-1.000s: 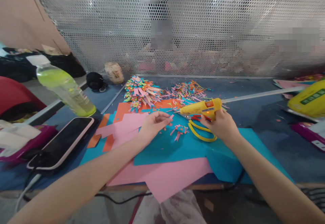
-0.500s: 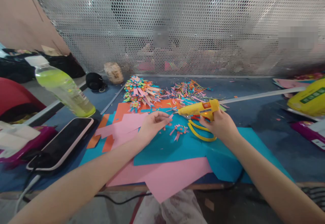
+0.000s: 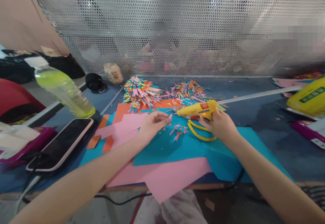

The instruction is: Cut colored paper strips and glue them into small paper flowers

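My right hand (image 3: 220, 125) grips a yellow glue gun (image 3: 198, 109) whose nozzle points left toward my left hand (image 3: 151, 124). Between the left hand's fingertips is a small pink paper strip (image 3: 170, 117), right at the nozzle tip. Just below the two hands a little pink-and-blue paper rosette (image 3: 179, 129) lies on a teal sheet (image 3: 177, 146). Yellow-handled scissors (image 3: 199, 132) rest on the sheet under the glue gun.
Pink sheets (image 3: 167, 178) overhang the front edge. A heap of paper rosettes (image 3: 139, 92) and scraps (image 3: 186, 90) lies behind. At the left are a phone (image 3: 62, 142) and a green drink bottle (image 3: 63, 88); a yellow pack (image 3: 308, 98) at the right. Perforated metal screen (image 3: 177, 24) at the back.
The glue gun has dropped slightly and edged left, bringing its nozzle closer to the pink strip. My left hand has stayed nearly still.
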Demonstrator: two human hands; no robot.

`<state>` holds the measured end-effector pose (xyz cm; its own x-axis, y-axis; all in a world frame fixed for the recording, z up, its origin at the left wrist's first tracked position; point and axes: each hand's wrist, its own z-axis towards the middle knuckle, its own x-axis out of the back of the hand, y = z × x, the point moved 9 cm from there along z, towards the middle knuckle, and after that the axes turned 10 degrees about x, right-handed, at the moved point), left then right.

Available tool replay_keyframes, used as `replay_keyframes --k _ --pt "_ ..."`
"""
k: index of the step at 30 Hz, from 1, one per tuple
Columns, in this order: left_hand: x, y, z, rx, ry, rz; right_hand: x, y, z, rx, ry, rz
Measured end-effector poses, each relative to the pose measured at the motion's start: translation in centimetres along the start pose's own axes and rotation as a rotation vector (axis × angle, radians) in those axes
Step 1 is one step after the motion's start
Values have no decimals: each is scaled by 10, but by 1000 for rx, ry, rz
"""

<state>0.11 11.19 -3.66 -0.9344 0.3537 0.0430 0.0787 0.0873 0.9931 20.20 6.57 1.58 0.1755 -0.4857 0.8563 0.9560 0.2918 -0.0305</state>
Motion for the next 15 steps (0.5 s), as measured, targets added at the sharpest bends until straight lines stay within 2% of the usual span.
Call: replay_keyframes --k 4,9,12,15 --pt "0 0 0 -1 6 -6 2 1 -1 11 52 -57" --pt "-4 5 -3 -27 -28 -9 2 4 0 -6 56 -66" --pt "-6 7 -5 -33 -40 -16 0 21 2 -124 29 7" --pt "-6 8 -6 -28 -32 -13 0 55 -1 -317 64 85"
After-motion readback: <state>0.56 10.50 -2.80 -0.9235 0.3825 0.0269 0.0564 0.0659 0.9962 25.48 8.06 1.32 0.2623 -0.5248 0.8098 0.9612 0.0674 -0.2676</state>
